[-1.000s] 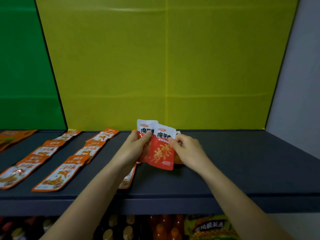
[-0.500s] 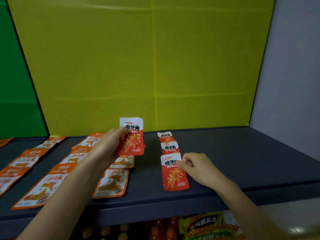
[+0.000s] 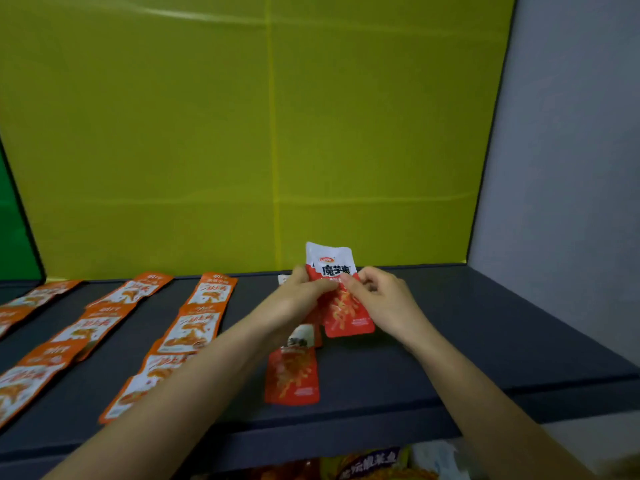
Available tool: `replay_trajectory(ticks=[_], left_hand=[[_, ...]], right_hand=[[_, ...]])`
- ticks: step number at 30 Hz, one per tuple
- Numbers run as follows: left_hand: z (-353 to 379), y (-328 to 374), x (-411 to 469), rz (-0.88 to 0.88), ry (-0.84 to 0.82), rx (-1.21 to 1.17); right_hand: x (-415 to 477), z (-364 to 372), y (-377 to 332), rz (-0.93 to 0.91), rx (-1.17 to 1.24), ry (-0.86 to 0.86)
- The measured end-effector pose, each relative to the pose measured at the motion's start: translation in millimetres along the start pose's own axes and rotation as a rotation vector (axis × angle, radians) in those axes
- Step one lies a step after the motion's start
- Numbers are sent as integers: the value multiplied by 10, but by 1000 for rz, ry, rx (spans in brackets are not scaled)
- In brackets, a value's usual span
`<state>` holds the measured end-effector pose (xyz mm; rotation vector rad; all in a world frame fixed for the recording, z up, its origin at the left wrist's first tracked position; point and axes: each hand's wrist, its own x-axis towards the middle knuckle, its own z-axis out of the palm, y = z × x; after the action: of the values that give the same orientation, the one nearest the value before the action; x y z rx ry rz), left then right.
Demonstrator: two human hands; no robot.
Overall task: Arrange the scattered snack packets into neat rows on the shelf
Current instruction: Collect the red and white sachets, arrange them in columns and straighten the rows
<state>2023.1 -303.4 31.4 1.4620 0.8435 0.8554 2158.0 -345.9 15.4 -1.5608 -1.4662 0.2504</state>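
A small stack of red-and-white snack packets (image 3: 341, 299) is held upright over the middle of the dark shelf (image 3: 485, 341). My left hand (image 3: 298, 299) grips its left edge and my right hand (image 3: 381, 299) pinches the front packet at its right edge. Below the hands a row of the same red packets lies flat, the nearest one (image 3: 292, 375) in plain view and the others mostly hidden by my left hand. Orange-and-white packets lie in rows to the left, one row (image 3: 194, 327) closest to the red row.
A yellow-green back panel (image 3: 242, 133) closes the shelf behind, a grey wall (image 3: 571, 168) stands on the right. More orange packet rows (image 3: 86, 327) run toward the left edge. Below the shelf front edge, other snack bags (image 3: 367, 465) show.
My right hand has left the flat red packet and risen to the stack in my left hand. The stack has moved right, over the red row. The view has shifted.
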Motion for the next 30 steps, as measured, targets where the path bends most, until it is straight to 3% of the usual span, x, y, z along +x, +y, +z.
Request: replay_trajectory(ticks=[7,12,14,19,24,30], left_hand=[[501,-91,276,-77,-7,112],[718,-176,437,-65,60,456],[767,-163,458,-51,74,701],[786,-174,554,-132,38,1132],[818,-257,605,-105,82,1275],[818,-267,628,-110,73,1327]], right_hand=[[432,-535,650,143,285,21],[709,-598,894,191,292,-19],[810,-575,961,199,270,-29],[1027,-418,1103,248,168,-78],[1176,-252,1122,286,39,-104],[1152,-118,1145,262,-344,-196]])
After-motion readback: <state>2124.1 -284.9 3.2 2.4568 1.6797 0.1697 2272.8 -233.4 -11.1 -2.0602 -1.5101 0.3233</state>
